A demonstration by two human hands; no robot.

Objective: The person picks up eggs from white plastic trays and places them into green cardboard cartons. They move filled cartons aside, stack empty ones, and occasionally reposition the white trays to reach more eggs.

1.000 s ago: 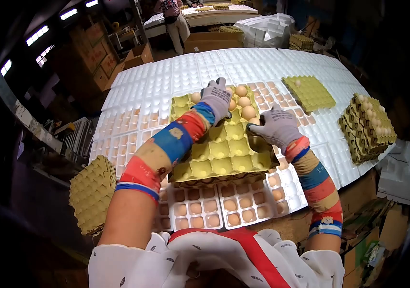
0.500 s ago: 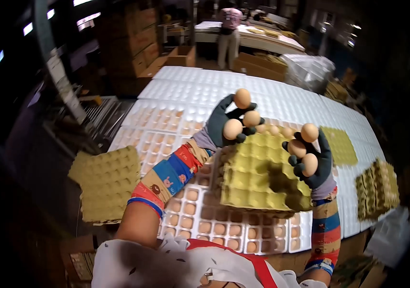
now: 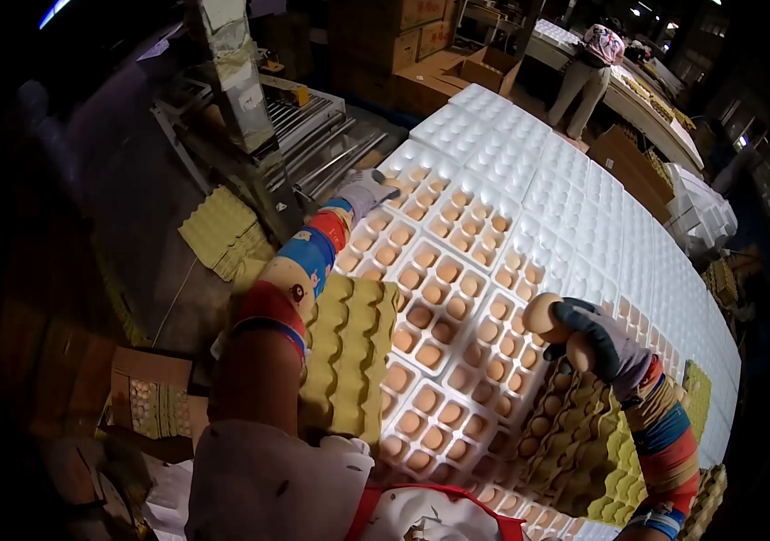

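My left hand (image 3: pixel 369 189), gloved, is at the far left edge of the white trays (image 3: pixel 484 257), beside a few eggs (image 3: pixel 417 173); its fingers are mostly hidden. My right hand (image 3: pixel 594 341), in a dark and grey glove, is closed round eggs, with one egg (image 3: pixel 543 316) at the fingertips and another (image 3: pixel 581 352) lower down. Below it lies a stack of yellow-green egg trays (image 3: pixel 624 469), with eggs along its left side. Another yellow-green tray (image 3: pixel 344 361) lies beside my left forearm. Many cells of the nearer white trays hold eggs.
A metal roller conveyor (image 3: pixel 313 126) and a post (image 3: pixel 241 81) stand at the upper left. More egg trays (image 3: pixel 223 230) lie left, above an open carton (image 3: pixel 146 370). Cartons (image 3: pixel 403 36) are stacked behind. A person (image 3: pixel 588 72) stands at a far table.
The view has turned left. My left hand has moved away to the far left edge, and the three eggs it held no longer show in it. My right hand still holds eggs.
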